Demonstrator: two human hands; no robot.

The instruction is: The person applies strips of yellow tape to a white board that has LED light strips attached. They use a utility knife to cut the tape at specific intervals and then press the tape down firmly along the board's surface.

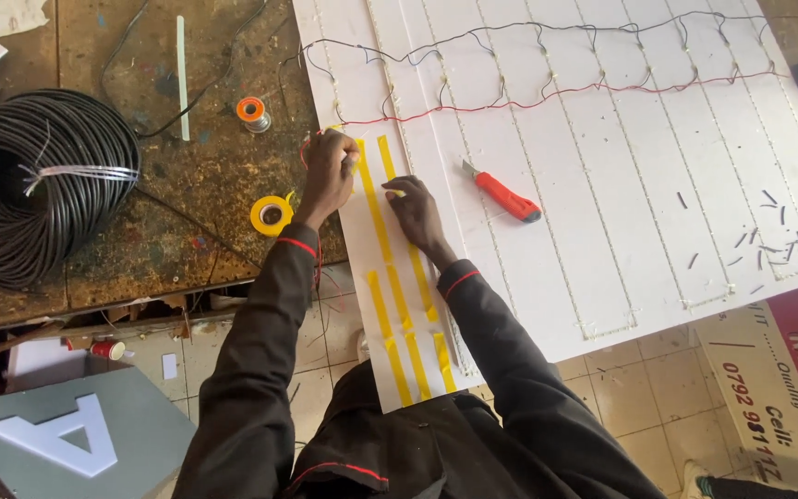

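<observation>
A narrow white strip panel [394, 277] lies beside a big white board [602, 185], and it carries several long yellow tape strips [373, 199]. My left hand [328, 176] rests at the strip's upper left edge, fingers curled, apparently pinching the end of a tape strip or a small object; I cannot tell which. My right hand [415, 214] presses flat on the strip between the yellow tapes, with a fingertip on a tape end. Red and black wires [528, 97] run across the top of the big board.
A red utility knife [502, 194] lies on the board to the right of my hands. A yellow tape roll [271, 214], a small orange spool [251, 112] and a large black cable coil [34, 180] sit on the worn wooden bench. Small black offcuts [768, 245] scatter at the right.
</observation>
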